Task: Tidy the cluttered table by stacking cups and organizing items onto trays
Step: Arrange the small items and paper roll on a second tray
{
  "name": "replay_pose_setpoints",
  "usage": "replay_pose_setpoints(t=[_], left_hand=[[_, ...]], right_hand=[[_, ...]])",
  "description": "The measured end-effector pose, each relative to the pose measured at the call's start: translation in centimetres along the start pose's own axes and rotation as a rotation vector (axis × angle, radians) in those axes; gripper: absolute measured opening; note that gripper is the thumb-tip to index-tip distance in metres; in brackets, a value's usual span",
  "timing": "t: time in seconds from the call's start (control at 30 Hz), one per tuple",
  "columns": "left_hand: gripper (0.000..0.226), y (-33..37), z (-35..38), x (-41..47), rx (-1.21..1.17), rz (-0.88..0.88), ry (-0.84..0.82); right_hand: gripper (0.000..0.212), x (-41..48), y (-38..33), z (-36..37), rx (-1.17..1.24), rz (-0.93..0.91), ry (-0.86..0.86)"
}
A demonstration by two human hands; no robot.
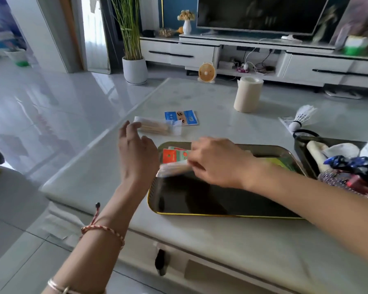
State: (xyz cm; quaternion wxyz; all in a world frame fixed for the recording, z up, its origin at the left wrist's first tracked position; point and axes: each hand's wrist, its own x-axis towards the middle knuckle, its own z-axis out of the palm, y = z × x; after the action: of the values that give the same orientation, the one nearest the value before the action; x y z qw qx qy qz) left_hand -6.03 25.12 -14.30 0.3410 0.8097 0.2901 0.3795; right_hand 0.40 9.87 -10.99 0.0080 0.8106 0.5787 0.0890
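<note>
Fingers of the right hand pinch a clear packet over the tray; left hand fingers spread, stick bundle just beyond them (near the table edge): a hasty swipe could knock it off.

- Glossy pale floor tiles reflect daylight from a curtained opening at the left.
- A long white TV cabinet with black handles bears a dark television and a white vase.
- Tall green reeds rise from a white pot beside it.
</note>
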Motion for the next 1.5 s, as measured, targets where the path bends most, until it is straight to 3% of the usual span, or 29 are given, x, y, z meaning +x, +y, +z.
replay_pose_setpoints(t=[0.2,0.3,0.4,0.53,0.73,0.83,0.93,1.1,1.33,1.5], left_hand=[[0.035,-0.7,0.6,-0.4,0.07,0.009,-0.152],[0.036,-0.8,0.5,-0.2,0.091,-0.006,-0.203],[0.037,-1.0,0.2,0.0,0.104,-0.029,-0.23],[0.037,-1.8,-0.6,0.5,0.108,-0.057,-0.237],[0.036,-3.0,-1.6,1.4,0.105,-0.073,-0.196],[0.036,-3.1,-1.2,1.6,0.135,-0.072,-0.228],[0.037,-2.9,-0.8,1.8,0.14,-0.074,-0.253],[0.036,-2.8,-0.5,1.6,0.16,-0.03,-0.275],[0.036,-2.1,-0.3,1.0,0.134,0.016,-0.199],[0.035,-1.0,-0.2,-0.1,0.092,0.127,-0.072]], right_hand=[[0.033,0.4,-0.4,1.7,0.313,0.091,-0.209],[0.034,2.8,0.9,1.1,0.552,0.198,-0.125],[0.016,5.6,2.4,1.8,0.636,0.347,0.05],[0.051,9.4,3.2,4.7,0.497,0.483,0.013],[0.075,14.1,2.5,6.1,0.472,0.415,-0.069],[0.068,15.5,1.8,7.0,0.489,0.442,-0.103],[0.054,16.1,1.6,7.2,0.336,0.46,-0.124],[0.024,16.3,0.5,6.6,0.087,0.428,0.01],[0.021,13.3,0.9,4.4,0.158,0.355,0.39],[0.023,9.5,2.0,1.1,0.165,0.281,0.436]])
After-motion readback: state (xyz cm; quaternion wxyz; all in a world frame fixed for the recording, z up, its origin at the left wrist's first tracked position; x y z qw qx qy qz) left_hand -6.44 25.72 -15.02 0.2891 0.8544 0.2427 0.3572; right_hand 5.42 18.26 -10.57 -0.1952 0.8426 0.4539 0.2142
